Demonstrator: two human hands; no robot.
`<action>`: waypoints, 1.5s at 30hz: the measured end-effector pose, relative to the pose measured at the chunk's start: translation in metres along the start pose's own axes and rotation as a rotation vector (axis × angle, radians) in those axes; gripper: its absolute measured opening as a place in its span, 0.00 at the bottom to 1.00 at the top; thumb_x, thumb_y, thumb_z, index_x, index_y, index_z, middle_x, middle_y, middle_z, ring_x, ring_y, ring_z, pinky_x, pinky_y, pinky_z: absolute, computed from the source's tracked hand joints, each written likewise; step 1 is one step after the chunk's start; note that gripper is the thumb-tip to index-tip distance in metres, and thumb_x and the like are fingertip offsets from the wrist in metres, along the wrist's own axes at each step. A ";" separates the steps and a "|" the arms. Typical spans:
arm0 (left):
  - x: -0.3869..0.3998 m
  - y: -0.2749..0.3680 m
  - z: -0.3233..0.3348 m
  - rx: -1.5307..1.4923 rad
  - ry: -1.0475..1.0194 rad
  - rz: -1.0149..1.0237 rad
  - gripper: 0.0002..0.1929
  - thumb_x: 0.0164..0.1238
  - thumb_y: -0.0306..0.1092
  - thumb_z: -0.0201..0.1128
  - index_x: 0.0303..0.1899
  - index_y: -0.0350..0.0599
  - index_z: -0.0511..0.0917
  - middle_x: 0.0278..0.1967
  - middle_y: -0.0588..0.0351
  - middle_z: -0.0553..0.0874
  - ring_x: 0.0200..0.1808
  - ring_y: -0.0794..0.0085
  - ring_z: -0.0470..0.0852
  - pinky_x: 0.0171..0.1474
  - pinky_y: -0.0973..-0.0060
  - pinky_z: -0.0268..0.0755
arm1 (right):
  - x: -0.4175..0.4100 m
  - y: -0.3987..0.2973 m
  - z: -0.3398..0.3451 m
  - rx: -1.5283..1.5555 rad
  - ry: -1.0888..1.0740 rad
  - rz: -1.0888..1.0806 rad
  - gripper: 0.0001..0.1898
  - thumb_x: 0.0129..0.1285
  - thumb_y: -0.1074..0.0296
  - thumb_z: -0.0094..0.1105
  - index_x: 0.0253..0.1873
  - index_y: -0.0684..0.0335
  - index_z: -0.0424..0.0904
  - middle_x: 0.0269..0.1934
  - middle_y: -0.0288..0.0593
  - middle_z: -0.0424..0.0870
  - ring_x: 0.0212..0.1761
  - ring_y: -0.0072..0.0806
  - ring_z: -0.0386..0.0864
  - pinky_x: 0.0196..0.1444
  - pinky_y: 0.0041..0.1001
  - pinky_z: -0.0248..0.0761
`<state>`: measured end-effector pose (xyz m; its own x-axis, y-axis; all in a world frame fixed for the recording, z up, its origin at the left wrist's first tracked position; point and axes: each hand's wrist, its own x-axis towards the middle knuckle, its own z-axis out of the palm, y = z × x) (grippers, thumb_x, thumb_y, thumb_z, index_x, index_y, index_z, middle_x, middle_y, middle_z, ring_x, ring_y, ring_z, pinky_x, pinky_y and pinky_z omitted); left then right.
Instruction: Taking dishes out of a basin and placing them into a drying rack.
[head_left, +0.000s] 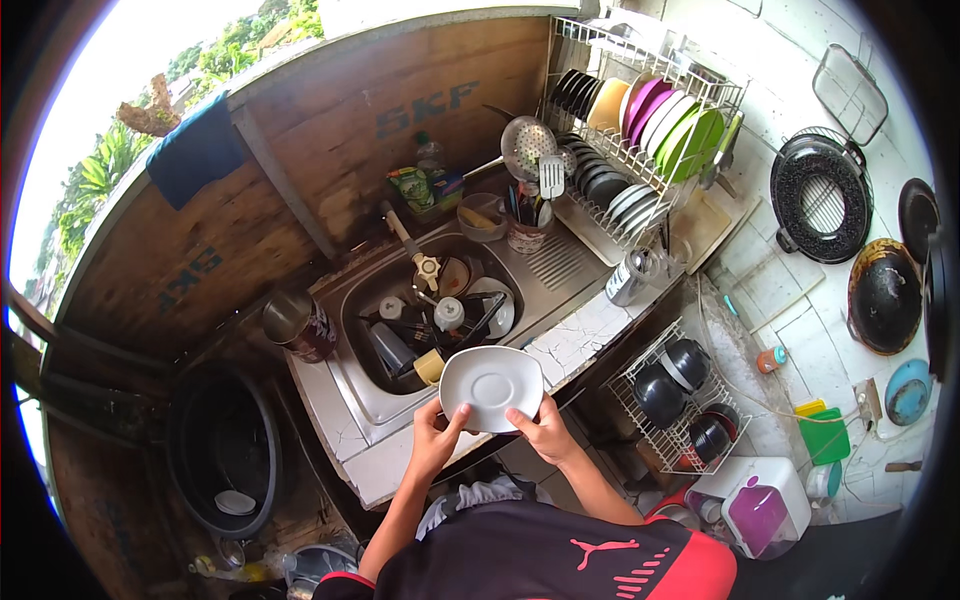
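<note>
My left hand (439, 429) and my right hand (545, 429) both grip the near edge of a white saucer (491, 386), thumbs on its upper face. The saucer is held over the front edge of the sink counter, with its round centre recess facing up. Beyond it, the stainless steel sink (358, 375) holds a yellow mug (430, 367), a clear tumbler (392, 347), a white dish (496, 319) and dark items that overlap. A cream-coloured tap (427, 268) reaches over the sink.
A dish rack (637, 169) with plates stands back right; a lower wire rack (637, 390) holds dark bowls. A utensil holder (527, 234) is behind the sink. Left are a large metal can (307, 337) and a black tub (259, 442) with a white dish (235, 502) inside. Pans (886, 296) hang at right.
</note>
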<state>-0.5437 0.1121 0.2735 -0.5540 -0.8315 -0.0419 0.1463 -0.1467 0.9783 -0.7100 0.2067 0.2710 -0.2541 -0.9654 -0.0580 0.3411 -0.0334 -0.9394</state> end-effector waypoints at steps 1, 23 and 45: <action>0.005 0.005 0.003 -0.022 -0.005 0.034 0.11 0.70 0.32 0.61 0.44 0.31 0.78 0.32 0.55 0.85 0.30 0.75 0.84 0.34 0.79 0.76 | 0.001 -0.008 0.002 -0.106 0.031 -0.040 0.18 0.69 0.71 0.55 0.61 0.70 0.67 0.54 0.41 0.75 0.55 0.24 0.73 0.59 0.23 0.65; 0.124 0.262 0.089 1.129 -0.205 1.519 0.13 0.52 0.22 0.66 0.40 0.46 0.82 0.36 0.60 0.85 0.32 0.67 0.86 0.34 0.72 0.80 | 0.034 -0.254 0.016 -1.543 0.505 -0.999 0.19 0.56 0.85 0.53 0.52 0.59 0.74 0.42 0.44 0.85 0.38 0.43 0.85 0.35 0.36 0.79; 0.552 0.288 0.252 1.235 -0.147 0.939 0.28 0.53 0.23 0.53 0.61 0.41 0.73 0.55 0.42 0.80 0.62 0.52 0.75 0.64 0.61 0.68 | 0.279 -0.470 -0.191 -1.881 0.667 -1.177 0.19 0.59 0.83 0.49 0.54 0.60 0.76 0.38 0.52 0.86 0.34 0.44 0.86 0.34 0.37 0.80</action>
<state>-1.0141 -0.2536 0.5835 -0.7369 -0.3006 0.6055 -0.2255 0.9537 0.1989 -1.1144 0.0024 0.6318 0.0652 -0.5118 0.8566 -0.9409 0.2543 0.2236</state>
